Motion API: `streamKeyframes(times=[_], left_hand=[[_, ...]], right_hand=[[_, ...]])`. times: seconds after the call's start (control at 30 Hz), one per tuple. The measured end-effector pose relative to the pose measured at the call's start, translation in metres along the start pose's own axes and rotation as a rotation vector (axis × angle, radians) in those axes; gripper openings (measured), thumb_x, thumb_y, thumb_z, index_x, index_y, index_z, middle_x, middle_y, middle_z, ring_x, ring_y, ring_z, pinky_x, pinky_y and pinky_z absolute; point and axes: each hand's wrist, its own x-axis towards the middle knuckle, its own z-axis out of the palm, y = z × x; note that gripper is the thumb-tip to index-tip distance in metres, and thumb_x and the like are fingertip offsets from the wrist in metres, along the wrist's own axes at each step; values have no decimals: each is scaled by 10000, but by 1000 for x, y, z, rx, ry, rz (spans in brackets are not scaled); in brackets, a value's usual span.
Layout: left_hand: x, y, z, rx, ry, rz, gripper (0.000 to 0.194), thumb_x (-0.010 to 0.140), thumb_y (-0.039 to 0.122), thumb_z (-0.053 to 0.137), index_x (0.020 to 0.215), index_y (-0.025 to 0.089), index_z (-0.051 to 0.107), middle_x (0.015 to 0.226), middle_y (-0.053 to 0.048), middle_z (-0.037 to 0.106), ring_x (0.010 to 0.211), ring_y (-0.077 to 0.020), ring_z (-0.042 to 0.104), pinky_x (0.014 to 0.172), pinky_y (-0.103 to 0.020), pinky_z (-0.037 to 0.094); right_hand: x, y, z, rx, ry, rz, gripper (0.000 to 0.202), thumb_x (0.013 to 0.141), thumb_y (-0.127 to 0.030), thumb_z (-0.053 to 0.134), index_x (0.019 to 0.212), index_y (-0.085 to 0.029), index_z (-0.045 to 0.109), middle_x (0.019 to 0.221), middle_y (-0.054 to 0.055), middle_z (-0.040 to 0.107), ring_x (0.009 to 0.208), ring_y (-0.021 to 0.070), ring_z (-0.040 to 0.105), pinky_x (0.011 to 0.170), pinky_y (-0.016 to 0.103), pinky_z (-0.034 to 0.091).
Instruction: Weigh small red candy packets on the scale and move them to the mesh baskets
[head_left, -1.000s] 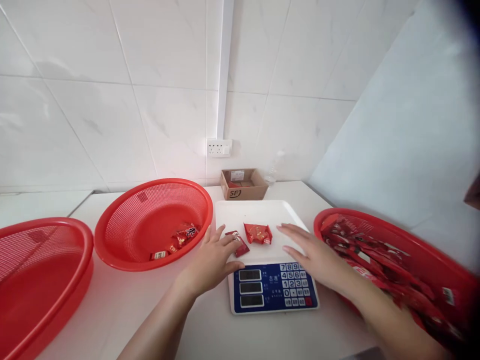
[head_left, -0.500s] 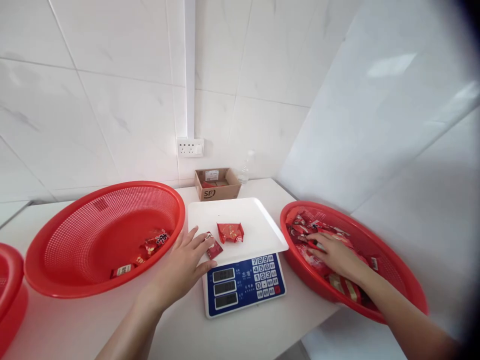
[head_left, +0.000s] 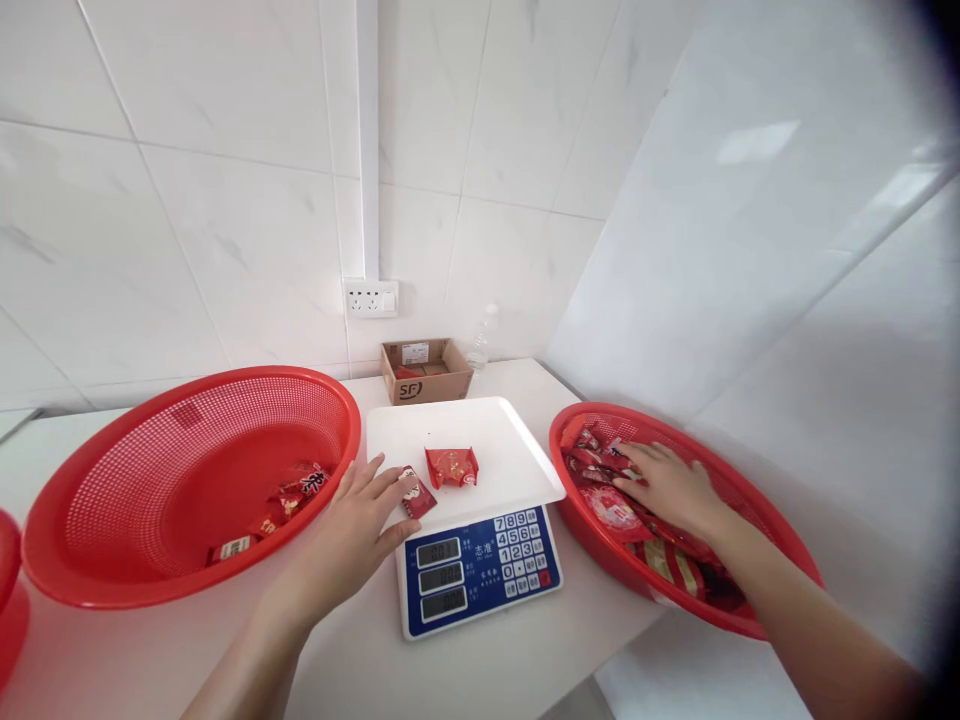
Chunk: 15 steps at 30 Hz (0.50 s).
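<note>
My left hand (head_left: pixel 352 530) is spread at the left edge of the white scale tray (head_left: pixel 517 450), its fingertips beside a small dark red packet (head_left: pixel 417 492). A larger red packet (head_left: pixel 452 467) lies near the tray's middle. Below the tray is the scale's blue panel (head_left: pixel 480 570) with keys and three displays. My right hand (head_left: pixel 675 492) reaches into the right red basket (head_left: pixel 780 520), fingers apart over a heap of red packets (head_left: pixel 615 507). Nothing shows in its grasp.
The large left red basket (head_left: pixel 187 470) holds several packets (head_left: pixel 289 497). Part of another red basket (head_left: pixel 9 600) is at the far left. Behind the scale stand a cardboard box (head_left: pixel 426 375) and a clear bottle (head_left: pixel 482 340), near the tiled wall.
My right hand has opened and spread over the packets, and the small red item at its fingers no longer shows there. The whole view has shifted slightly; my left hand stays by the tray.
</note>
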Motion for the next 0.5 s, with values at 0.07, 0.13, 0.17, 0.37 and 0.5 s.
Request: streamKeyframes(times=[0.07,0.13,0.17,0.37,0.5], left_hand=[[0,1,0,4,-3,1,447,927,479,447,1339,306,477,1411,-32,486,1406,-329,214,1096,-584,248],[-1,1,0,5,3,6,438,926,465,458,1334,309,480,1406,-32,492,1403,-326,224,1093,-585,253],[-1,1,-1,5,8,9,432,925,457,465,1331,312,483,1402,-33,497,1401,-325,233,1091,-586,257],[-2,0,-2,8,20,8,408,930,449,456,1316,323,494,1393,-25,507,1394,-333,248,1087,-593,257],[-1,2,-1,3,-7,-5,408,935,435,453,1320,304,487,1409,-29,488,1400,-328,234,1094,-586,248]], right_hand=[[5,-15,10,-27,-66,-96,523,809,-381,523,1310,-234,508,1403,111,490,1335,361,353,1035,635,243],[11,-28,19,-14,-105,-155,521,825,-331,505,1332,-215,483,1373,127,520,1246,336,479,1008,563,330],[13,-32,22,-2,-109,-162,501,839,-299,477,1332,-207,481,1345,132,546,1182,322,539,968,516,387],[24,-24,10,40,-38,-39,434,887,-196,332,1292,-178,489,1159,135,666,1036,296,632,815,408,474],[17,-26,-14,131,91,72,445,908,-326,333,1313,-183,447,1206,132,638,1059,296,622,831,409,482]])
